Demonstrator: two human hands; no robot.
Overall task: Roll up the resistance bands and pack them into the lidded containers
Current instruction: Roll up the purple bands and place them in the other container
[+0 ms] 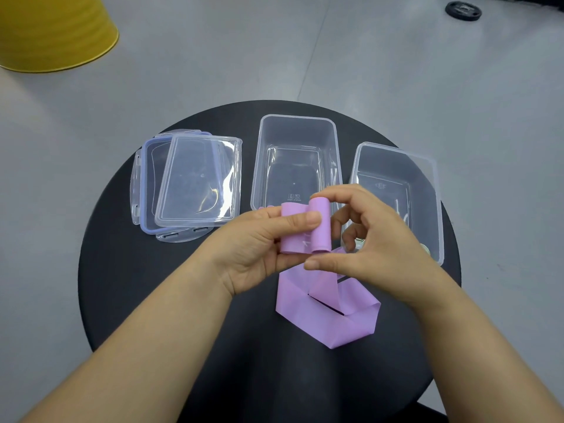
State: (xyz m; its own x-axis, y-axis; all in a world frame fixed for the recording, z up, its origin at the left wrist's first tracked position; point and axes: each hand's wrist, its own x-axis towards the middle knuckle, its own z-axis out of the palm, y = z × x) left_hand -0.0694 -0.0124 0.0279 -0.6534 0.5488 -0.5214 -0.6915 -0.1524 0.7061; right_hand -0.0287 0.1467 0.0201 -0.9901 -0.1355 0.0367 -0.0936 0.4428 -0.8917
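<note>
At the left of the round black table (146, 285) I saw two clear plastic lids (198, 178) stacked, the lower one edged with a blue seal. The left hand (256, 248) gripped the flat part of the lilac rubber resistance band (322, 236), thumb pressed across it. The rolled-up end stood just beside that thumb, its long axis running away from me toward the empty clear rectangular container (297, 121) close behind it. The right hand (378, 239) pinched the roll, forefinger on its far end and thumb by its near end, so I judged it the hand to do the turning. The loose tail dropped toward me onto the table, not yet rolled. A second clear container (396, 149) sat furthest right.
</note>
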